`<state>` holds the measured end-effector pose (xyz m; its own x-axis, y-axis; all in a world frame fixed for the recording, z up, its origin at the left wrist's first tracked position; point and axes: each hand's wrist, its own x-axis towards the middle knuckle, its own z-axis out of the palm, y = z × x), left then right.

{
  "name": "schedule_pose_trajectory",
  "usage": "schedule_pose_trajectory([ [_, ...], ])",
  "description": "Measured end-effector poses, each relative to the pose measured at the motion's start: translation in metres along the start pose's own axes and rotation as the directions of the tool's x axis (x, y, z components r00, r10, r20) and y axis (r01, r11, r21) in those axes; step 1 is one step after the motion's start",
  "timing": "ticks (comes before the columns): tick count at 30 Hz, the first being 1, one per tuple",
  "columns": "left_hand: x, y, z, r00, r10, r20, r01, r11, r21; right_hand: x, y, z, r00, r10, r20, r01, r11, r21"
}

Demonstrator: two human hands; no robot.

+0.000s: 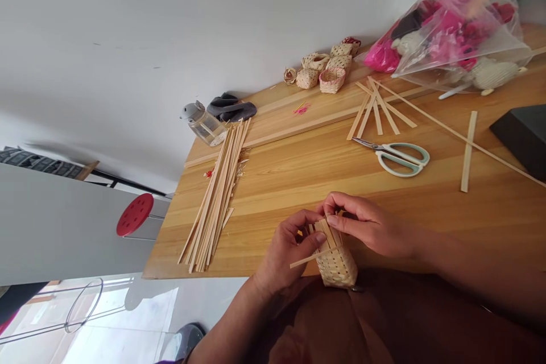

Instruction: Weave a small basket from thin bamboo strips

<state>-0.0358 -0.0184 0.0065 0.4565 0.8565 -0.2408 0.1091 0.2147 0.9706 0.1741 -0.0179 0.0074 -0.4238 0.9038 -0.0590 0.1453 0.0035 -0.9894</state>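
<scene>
Left hand [284, 253] and right hand [367, 227] pinch the light, stiff woven bamboo basket [336, 270] — safest held at its tight weave.

White wall, pine table, red stool

We look out over a pine table [298, 182] whose long edge runs from about 9 o'clock toward 3 o'clock, with a plain white wall [170, 23] filling the frame from 10 to 1 o'clock. At 9 o'clock we find a red stool with a perforated round seat [135, 214], standing before a pale grey panel [63, 222], and a dark metal bar [128, 183] runs just above it. At 8 o'clock a thin wire hoop frame [84, 305] stands on a pale tiled floor [119, 341], where bright daylight pools in a wide glare. The light across the wall stays soft and even.
</scene>
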Motion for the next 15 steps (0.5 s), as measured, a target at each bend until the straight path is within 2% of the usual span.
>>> schedule_pose_trajectory([
  [5,0.0,-0.002,0.002,1.0,-0.029,-0.001,0.028,0.996,-0.083,-0.003,0.007,0.005,0.997,0.007,-0.08,-0.011,0.999,-0.049],
  [7,0.0,0.0,0.003,0.999,-0.042,-0.014,0.04,0.993,-0.113,-0.006,0.009,0.005,0.983,-0.093,-0.161,0.074,0.99,-0.121],
  [9,0.0,0.001,0.003,0.998,-0.056,-0.029,0.051,0.99,-0.132,-0.01,0.01,0.003,0.93,-0.289,-0.228,0.224,0.936,-0.273],
  [11,0.001,0.002,0.002,0.998,-0.063,-0.03,0.058,0.99,-0.125,-0.013,0.008,-0.001,0.879,-0.439,-0.187,0.337,0.849,-0.407],
  [13,0.002,0.002,0.001,0.998,-0.063,-0.018,0.06,0.993,-0.104,-0.016,0.004,-0.004,0.895,-0.441,-0.074,0.368,0.82,-0.439],
  [15,0.003,0.0,-0.001,0.998,-0.06,0.009,0.061,0.994,-0.09,-0.019,0.0,-0.005,0.93,-0.366,0.021,0.341,0.842,-0.418],
])
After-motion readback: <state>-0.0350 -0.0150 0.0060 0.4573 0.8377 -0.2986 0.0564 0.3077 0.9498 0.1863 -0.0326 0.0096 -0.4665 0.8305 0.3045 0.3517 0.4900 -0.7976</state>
